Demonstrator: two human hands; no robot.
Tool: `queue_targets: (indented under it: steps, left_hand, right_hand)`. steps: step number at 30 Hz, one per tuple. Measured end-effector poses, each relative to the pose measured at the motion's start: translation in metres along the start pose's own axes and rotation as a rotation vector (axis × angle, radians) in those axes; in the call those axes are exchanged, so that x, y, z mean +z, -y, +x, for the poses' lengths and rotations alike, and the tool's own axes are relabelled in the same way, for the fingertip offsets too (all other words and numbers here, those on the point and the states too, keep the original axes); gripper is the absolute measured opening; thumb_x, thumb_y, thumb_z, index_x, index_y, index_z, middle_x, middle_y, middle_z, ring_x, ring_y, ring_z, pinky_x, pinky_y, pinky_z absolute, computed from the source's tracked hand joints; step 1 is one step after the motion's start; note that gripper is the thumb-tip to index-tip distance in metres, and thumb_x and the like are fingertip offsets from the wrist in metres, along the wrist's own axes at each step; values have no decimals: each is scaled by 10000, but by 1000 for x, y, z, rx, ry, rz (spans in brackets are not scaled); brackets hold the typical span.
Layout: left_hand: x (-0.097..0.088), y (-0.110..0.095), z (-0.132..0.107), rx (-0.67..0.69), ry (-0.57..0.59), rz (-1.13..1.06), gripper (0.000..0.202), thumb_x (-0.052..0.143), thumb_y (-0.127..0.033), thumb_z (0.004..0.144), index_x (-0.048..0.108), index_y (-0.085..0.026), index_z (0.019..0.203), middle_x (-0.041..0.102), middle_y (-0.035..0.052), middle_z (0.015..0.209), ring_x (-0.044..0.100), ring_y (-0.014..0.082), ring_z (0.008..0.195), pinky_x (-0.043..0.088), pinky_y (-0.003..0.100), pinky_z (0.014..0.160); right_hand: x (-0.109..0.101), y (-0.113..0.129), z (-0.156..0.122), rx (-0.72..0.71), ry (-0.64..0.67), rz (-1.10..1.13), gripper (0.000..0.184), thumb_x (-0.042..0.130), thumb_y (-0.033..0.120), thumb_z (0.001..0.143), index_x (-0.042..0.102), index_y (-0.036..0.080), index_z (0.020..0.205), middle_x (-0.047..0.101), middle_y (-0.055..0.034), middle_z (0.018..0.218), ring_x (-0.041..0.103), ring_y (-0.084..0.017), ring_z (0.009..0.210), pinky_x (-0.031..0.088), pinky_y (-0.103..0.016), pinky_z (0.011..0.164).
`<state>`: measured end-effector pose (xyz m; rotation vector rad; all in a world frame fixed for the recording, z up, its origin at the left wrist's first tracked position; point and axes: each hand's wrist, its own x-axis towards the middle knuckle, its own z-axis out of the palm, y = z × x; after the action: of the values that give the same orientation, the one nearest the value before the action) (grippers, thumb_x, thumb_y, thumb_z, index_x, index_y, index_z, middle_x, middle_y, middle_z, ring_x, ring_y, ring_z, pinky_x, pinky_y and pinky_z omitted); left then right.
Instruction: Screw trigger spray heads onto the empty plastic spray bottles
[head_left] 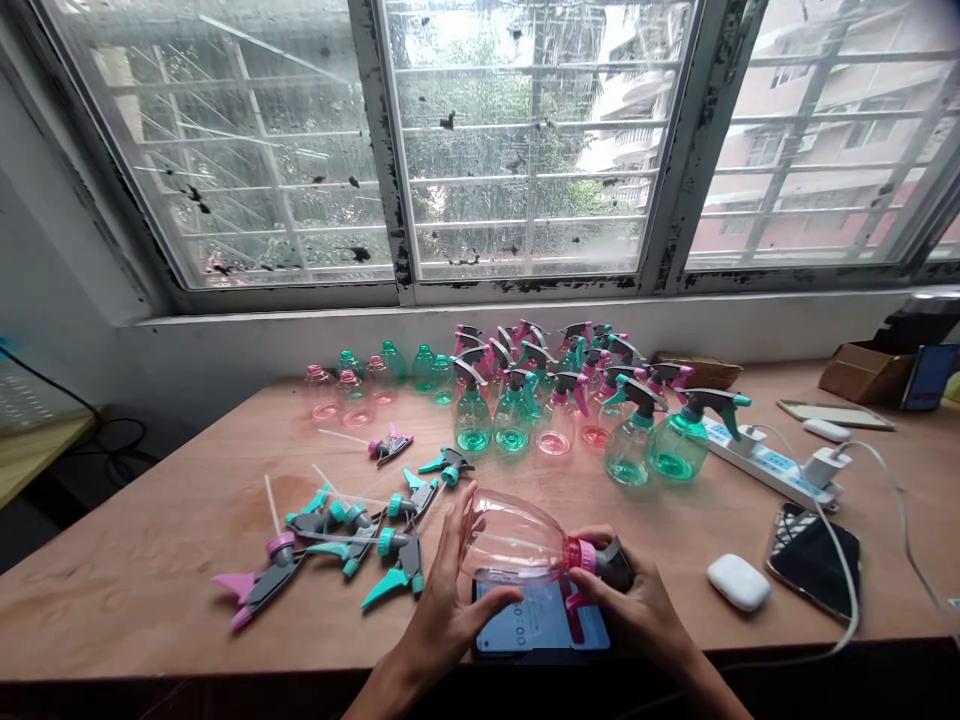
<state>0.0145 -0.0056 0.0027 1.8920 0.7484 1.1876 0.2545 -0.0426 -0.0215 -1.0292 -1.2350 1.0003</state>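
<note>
My left hand (442, 610) grips the body of a clear pink spray bottle (514, 540), which lies on its side just above the wooden table (180, 610). My right hand (637, 610) is closed around the bottle's pink collar and grey trigger head (604, 562). Under the bottle lies a phone (544, 625) with a lit screen showing digits. Left of my hands, several loose trigger heads (352, 535) in teal and pink with white tubes are scattered. Behind stand several assembled green and pink spray bottles (570, 410).
Several capless bottles (360, 385) stand at the back left. At the right are a white power strip (765, 462) with a charger and cable, a dark phone (814, 560), a white earbud case (739, 582), a cardboard box (862, 372). A barred window (525, 140) spans the wall.
</note>
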Motion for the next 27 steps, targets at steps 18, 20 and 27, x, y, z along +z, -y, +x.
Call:
queue_targets:
  steps: [18,20,27]
  left_hand:
    - [0,8,-2,28,3,97,753,606,-345,962,152,-405,1559,216,67,1642,295,352,1472,361,534,1160]
    - [-1,9,-3,32,-10,109,721,565,-329,984,140,-407,1561,216,60,1645,297,337,1476,322,531,1184]
    - [-3,-1,-2,-22,45,87,911,731,-382,871,144,-363,1567,206,81,1643,210,346,1507,298,504,1202]
  right_hand:
    - [-2,1,0,14,-29,-11,302,809,398,773,705,198,972,753,-21,778,712,-206,674,580,-266,611]
    - [-3,1,-1,12,-25,-18,310,805,405,774,705,193,977,749,-25,774,712,-211,672,580,-270,607]
    - [-2,4,-1,18,-11,-23,298,800,397,780,698,197,976,747,-23,774,710,-213,673,581,-275,611]
